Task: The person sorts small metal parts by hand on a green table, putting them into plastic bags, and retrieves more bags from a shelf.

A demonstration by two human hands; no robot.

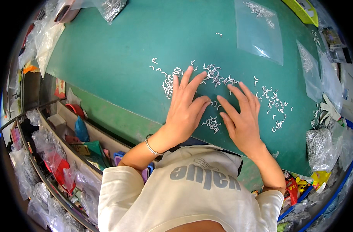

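Observation:
Many small curved silvery metal pieces lie in loose groups on the green tabletop (pixel 118 50). My left hand (pixel 186 106) is spread over them, palm down, its fingertips between a left heap of metal pieces (pixel 168 86) and a far heap of metal pieces (pixel 214 73). My right hand (pixel 243 118) also has its fingers apart, pointing toward a few pieces at the middle. Between the two hands, nearer me, sits a small pile of metal pieces (pixel 212 124). To the right of my right hand lies another scattered group of metal pieces (pixel 275 99). No piece shows gripped in either hand.
A flat clear bag (pixel 259 40) with similar pieces lies at the far right, near a yellow-green tray (pixel 302 11). Another bag of pieces (pixel 112 9) is at the far left. A full plastic bag (pixel 320 145) and a white glove (pixel 330 109) lie along the right edge.

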